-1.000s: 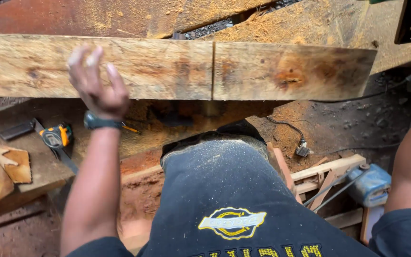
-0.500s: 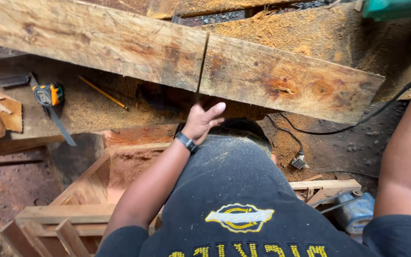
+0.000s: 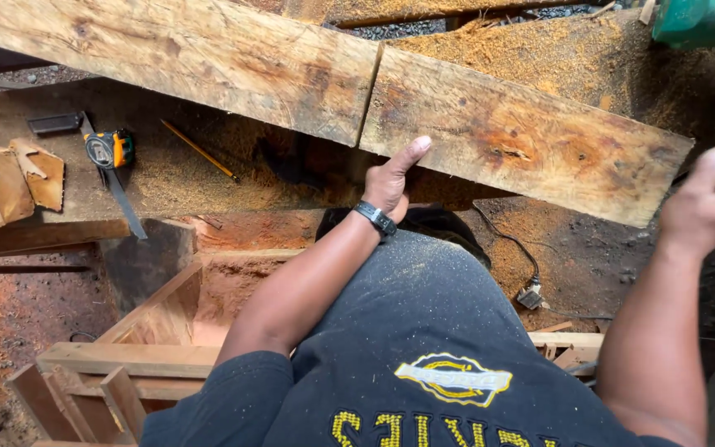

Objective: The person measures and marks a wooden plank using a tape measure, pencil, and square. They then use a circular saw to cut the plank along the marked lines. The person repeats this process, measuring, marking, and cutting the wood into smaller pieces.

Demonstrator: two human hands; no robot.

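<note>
Rough weathered wooden plank (image 3: 424, 116), long and broad, lying across the sawdust-covered tabletop (image 3: 184, 178), already sawn through at a cross-cut line near mid-length. Left hand (image 3: 391, 182) pressed against the lower edge just right of that cut, grip open, thumb up, nothing clasped. Right hand (image 3: 709, 207) blurred off the plank's right end, loosely open, empty. Pieces seemingly not yet separated; yellow tape measure (image 3: 109, 149) and pencil (image 3: 200, 151) lying apart.

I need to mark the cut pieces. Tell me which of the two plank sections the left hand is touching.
The left hand touches the right-hand plank section, the darker one with reddish stains right of the cut. The paler, longer left section is untouched.
</note>
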